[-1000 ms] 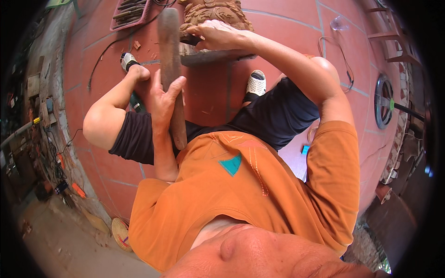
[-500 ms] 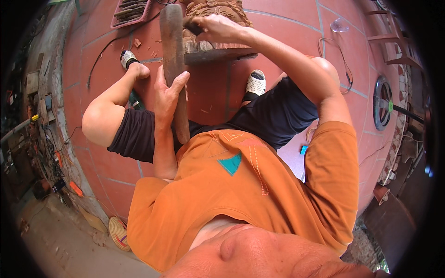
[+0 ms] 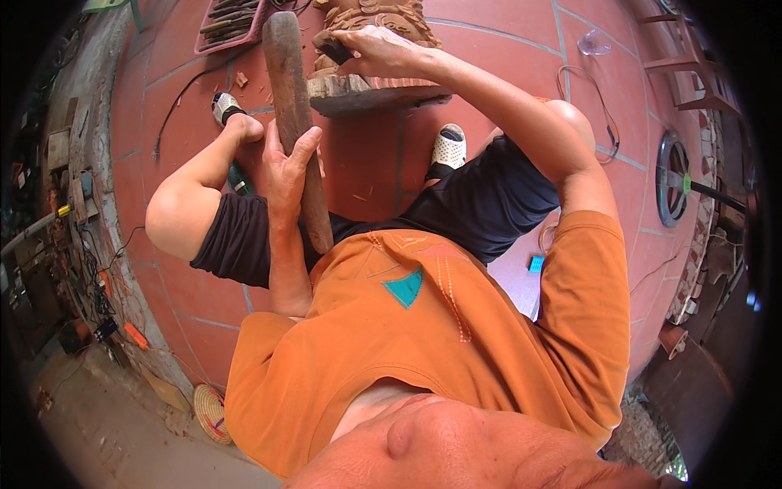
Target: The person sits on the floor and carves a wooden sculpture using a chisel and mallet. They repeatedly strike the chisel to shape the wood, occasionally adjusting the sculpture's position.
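Observation:
My left hand [image 3: 285, 173] is closed around a long wooden mallet [image 3: 287, 77], shaped like a club. It stands nearly upright in the view, its thick end leaning left and its thin end near my lap. My right hand [image 3: 376, 50] reaches to the carved wooden block [image 3: 379, 94]. Its fingers are wrapped round a short dark tool handle [image 3: 331, 47], which looks like a chisel's; the blade is not visible. Relief carving covers the block's far part, and its near end is a plain cut face. The mallet's thick end is to the left of the handle, apart from it.
A pink basket [image 3: 230, 23] of several wooden-handled tools stands at the far left. Wood chips [image 3: 241, 79] and a black cable [image 3: 175, 110] lie on the red tiles. At the right are a round fan-like ring [image 3: 673, 179], a reddish chair [image 3: 680, 61] and a looped cord [image 3: 607, 122].
The mallet's thick end has swung left, away from the carved block, and my left hand has shifted slightly left with it. More of the dark handle in my right hand now shows.

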{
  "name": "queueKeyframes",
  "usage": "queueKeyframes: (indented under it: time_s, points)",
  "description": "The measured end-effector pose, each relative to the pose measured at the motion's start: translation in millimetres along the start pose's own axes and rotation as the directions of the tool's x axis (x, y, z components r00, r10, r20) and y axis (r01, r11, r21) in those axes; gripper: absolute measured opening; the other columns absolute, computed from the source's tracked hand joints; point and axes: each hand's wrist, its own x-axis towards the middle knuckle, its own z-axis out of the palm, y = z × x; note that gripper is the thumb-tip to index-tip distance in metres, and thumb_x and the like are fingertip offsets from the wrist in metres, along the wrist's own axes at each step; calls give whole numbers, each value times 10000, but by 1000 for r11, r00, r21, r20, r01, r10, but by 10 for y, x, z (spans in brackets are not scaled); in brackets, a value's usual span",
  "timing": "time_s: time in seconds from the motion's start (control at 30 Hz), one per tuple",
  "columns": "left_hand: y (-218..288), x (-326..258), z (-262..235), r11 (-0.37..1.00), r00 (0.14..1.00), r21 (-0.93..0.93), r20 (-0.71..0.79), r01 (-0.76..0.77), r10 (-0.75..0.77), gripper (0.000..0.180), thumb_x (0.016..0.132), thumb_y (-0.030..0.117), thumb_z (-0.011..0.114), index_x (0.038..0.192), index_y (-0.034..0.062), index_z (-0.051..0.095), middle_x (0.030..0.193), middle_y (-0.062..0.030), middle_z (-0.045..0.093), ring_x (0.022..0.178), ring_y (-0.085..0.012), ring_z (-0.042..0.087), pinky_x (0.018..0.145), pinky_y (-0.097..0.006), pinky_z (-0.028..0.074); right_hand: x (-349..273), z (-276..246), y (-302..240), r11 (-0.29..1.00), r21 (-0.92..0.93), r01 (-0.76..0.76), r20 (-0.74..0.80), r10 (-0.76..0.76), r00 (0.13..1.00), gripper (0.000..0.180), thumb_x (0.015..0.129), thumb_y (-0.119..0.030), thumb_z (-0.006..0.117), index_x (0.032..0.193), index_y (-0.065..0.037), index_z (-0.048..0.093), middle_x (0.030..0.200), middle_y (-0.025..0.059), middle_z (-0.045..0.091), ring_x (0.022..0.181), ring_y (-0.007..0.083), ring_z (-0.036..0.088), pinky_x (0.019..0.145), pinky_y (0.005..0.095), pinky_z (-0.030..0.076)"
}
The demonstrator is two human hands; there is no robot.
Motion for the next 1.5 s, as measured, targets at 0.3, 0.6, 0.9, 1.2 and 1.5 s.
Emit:
queueKeyframes:
  time_s: [0.3, 0.6, 0.9, 1.2, 1.5]
  points:
    - [-46, 28, 10, 1000, 1000, 24, -3, -1, 1, 297, 942, 183, 676, 1146, 47, 510, 720, -10, 567, 524, -90, 549, 467, -225, 468, -14, -23, -14, 998, -52, -23, 47, 26, 999, 541, 829, -248, 760, 1297, -64, 559, 879, 224, 685, 849, 410, 675, 718, 493, 508]
    - [-5, 7, 65, 999, 1000, 49, 12, 3, -4, 267, 946, 175, 669, 1121, 54, 508, 727, -8, 562, 526, -87, 545, 471, -222, 465, -26, -23, -35, 998, -59, -10, 43, 12, 999, 570, 827, -245, 758, 1312, -24, 554, 906, 241, 685, 870, 418, 674, 747, 505, 513]
    - [-27, -11, 102, 996, 998, -68, -11, -57, 57, 324, 949, 171, 667, 1199, 43, 506, 769, -16, 573, 541, -92, 548, 480, -224, 470, -76, -54, -165, 997, -27, -70, 82, 72, 994, 561, 813, -178, 754, 1322, -36, 566, 1068, 226, 696, 999, 396, 674, 859, 482, 526]
    - [-38, -1, 70, 999, 999, -8, 8, -36, 36, 316, 961, 167, 650, 1212, 57, 492, 788, -28, 578, 548, -96, 550, 485, -227, 486, -94, -21, -153, 999, -17, -43, 81, 44, 996, 624, 807, -172, 756, 1381, -49, 542, 1190, 212, 683, 1109, 372, 655, 940, 461, 516]
    - [-110, 80, 59, 970, 995, 222, 15, -103, 102, 295, 964, 186, 651, 1177, 56, 492, 748, -15, 566, 530, -89, 543, 480, -230, 480, -84, -34, -149, 1000, -4, -28, 76, 28, 997, 640, 799, -199, 767, 1379, -47, 544, 1185, 217, 685, 1098, 376, 660, 925, 465, 524]
